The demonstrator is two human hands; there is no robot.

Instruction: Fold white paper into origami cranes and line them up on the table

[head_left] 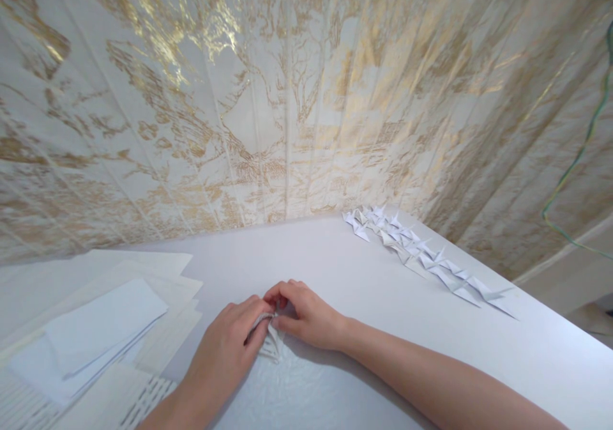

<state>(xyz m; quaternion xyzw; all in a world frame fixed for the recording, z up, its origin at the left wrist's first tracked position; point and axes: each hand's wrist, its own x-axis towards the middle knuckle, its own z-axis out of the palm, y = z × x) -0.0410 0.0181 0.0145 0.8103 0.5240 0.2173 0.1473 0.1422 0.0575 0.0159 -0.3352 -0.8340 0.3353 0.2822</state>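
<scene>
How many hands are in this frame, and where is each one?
2. The left hand and the right hand meet at the table's near middle, both pinching a small folded white paper piece. No other person's hand shows.

White table (335, 270) as reference: row of folded paper cranes (421, 257) along its far right edge, stack of paper sheets (100, 328) at its left edge, gold-patterned curtain (287, 98) behind it, green cord (575, 161) off right.
</scene>
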